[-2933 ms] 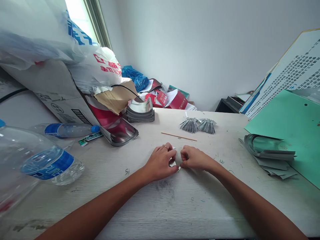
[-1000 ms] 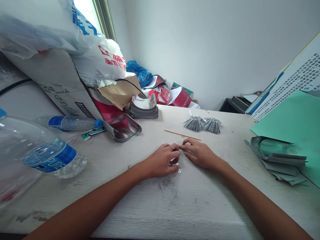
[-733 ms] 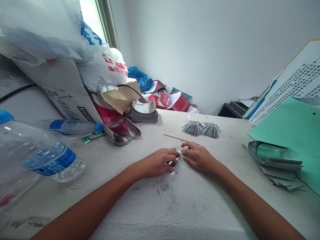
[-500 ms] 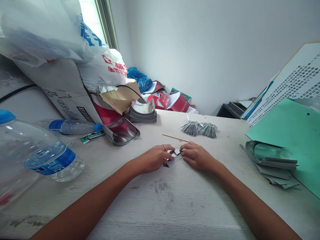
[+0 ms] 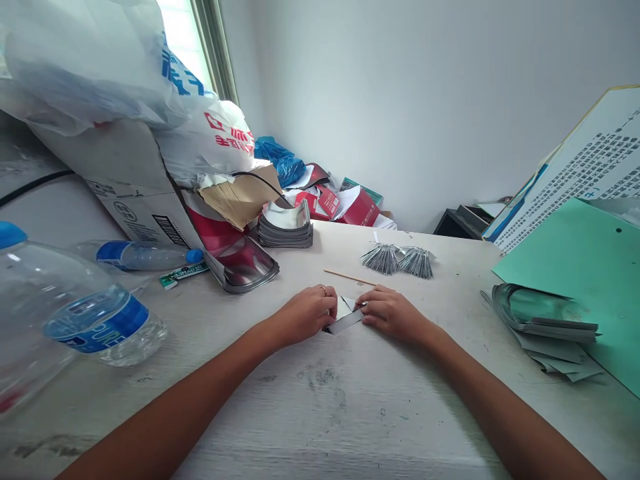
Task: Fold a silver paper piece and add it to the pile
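Note:
A small folded piece of silver foil (image 5: 345, 317) lies flat on the pale wooden table (image 5: 320, 407), with a shiny strip along its lower edge. My left hand (image 5: 305, 315), wearing a ring, presses its left end, and my right hand (image 5: 393, 316) holds its right end with the fingertips. Part of the foil is hidden under my fingers. Beyond the hands lie a thin wooden stick (image 5: 349, 277) and two fanned bundles of silver strips (image 5: 397, 261).
A stack of curved silver pieces (image 5: 285, 227) and a curved shiny piece (image 5: 243, 264) stand at the far left of the table. Plastic water bottles (image 5: 85, 313) lie at left. Another stack (image 5: 543, 313) rests on a green sheet (image 5: 565, 267) at right.
The foil has turned from lying lengthwise between my hands to lying flatter and slanted across them, now with a folded shape. My hands have moved slightly apart.

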`<act>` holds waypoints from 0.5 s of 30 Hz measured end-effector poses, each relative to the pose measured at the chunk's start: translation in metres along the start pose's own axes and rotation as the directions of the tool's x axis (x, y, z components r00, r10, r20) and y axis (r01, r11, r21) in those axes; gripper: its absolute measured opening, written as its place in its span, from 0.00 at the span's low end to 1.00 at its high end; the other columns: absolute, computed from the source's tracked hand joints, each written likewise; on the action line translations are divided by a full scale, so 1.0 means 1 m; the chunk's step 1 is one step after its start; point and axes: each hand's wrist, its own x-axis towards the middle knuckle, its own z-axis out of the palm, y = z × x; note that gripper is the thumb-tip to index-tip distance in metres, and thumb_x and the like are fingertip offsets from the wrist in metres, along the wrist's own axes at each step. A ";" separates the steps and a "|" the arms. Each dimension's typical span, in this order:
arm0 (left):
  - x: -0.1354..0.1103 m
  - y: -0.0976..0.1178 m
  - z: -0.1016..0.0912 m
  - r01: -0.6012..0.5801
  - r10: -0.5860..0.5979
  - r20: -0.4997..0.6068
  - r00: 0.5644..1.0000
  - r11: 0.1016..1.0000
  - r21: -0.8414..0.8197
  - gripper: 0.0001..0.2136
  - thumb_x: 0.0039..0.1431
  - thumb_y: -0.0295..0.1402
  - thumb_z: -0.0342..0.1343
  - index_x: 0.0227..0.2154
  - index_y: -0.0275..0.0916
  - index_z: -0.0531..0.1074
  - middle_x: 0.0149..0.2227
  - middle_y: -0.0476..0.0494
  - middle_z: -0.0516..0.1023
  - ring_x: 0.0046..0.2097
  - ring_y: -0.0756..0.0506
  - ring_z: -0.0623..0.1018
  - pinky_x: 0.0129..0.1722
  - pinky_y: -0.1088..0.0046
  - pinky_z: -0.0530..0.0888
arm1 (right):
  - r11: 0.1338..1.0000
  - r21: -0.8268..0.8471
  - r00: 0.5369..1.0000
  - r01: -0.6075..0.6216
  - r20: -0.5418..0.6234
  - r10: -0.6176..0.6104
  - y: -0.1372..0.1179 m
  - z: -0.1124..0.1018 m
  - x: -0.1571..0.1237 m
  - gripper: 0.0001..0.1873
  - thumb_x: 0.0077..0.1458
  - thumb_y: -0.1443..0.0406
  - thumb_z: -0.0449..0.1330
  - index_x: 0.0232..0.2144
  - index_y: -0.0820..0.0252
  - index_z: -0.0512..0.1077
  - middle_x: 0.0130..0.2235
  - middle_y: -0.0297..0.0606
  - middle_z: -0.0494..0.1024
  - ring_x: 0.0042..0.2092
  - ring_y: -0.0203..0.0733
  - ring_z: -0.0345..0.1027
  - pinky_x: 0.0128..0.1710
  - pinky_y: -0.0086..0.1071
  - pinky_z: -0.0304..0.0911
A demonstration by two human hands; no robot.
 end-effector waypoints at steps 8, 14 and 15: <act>-0.001 0.003 -0.012 -0.046 0.047 0.068 0.997 0.999 -0.022 0.09 0.57 0.20 0.56 0.29 0.40 0.78 0.41 0.48 0.77 0.44 0.47 0.76 0.46 0.74 0.69 | 0.999 0.023 0.998 0.029 -0.057 -0.027 0.007 0.006 0.005 0.06 0.61 0.62 0.63 0.32 0.57 0.77 0.42 0.37 0.81 0.44 0.44 0.70 0.44 0.37 0.67; -0.006 0.002 -0.027 -0.094 0.100 0.174 0.980 0.995 -0.041 0.09 0.61 0.27 0.55 0.36 0.44 0.80 0.49 0.49 0.75 0.48 0.46 0.75 0.51 0.72 0.67 | 0.992 -0.072 0.992 0.103 -0.061 -0.108 0.009 0.008 0.003 0.10 0.64 0.60 0.59 0.33 0.58 0.76 0.42 0.39 0.81 0.43 0.44 0.70 0.44 0.38 0.66; -0.006 0.002 -0.026 -0.089 0.093 0.179 0.979 0.996 -0.030 0.07 0.61 0.28 0.56 0.36 0.43 0.80 0.49 0.49 0.75 0.48 0.46 0.75 0.50 0.72 0.67 | 0.987 -0.104 0.990 0.123 -0.059 -0.130 0.007 0.008 0.003 0.11 0.65 0.61 0.58 0.33 0.58 0.76 0.42 0.40 0.81 0.43 0.44 0.70 0.43 0.38 0.66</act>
